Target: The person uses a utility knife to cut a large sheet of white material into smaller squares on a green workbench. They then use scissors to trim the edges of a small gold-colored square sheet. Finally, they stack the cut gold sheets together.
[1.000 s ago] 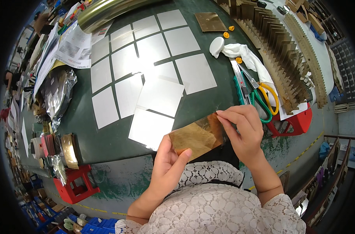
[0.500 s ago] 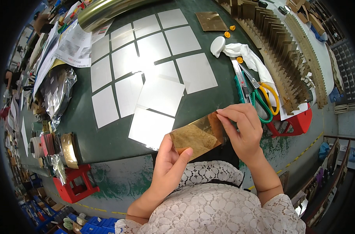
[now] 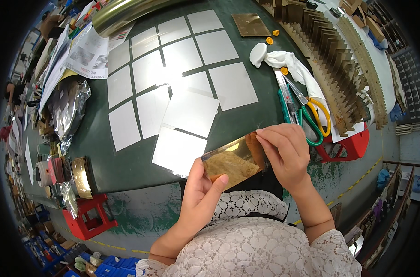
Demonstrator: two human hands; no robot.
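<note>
Left hand (image 3: pixel 201 190) grips the amber sheet (image 3: pixel 233 165) at its lower-left end, thumb on top. Right hand (image 3: pixel 286 150) pinches the sheet's upper-right corner between thumb and fingertips. Sheet is held up, tilted, just off the table's near edge. Step in hand looks like working that corner, maybe separating a layer; can't confirm. Next move would call for a steady left hold and a light right-hand pull. Beyond: white squares (image 3: pixel 231 86) on the green table (image 3: pixel 104 171); knife (image 3: pixel 285 105), scissors (image 3: pixel 300 94) and white cloth (image 3: pixel 291 64) at right.
</note>
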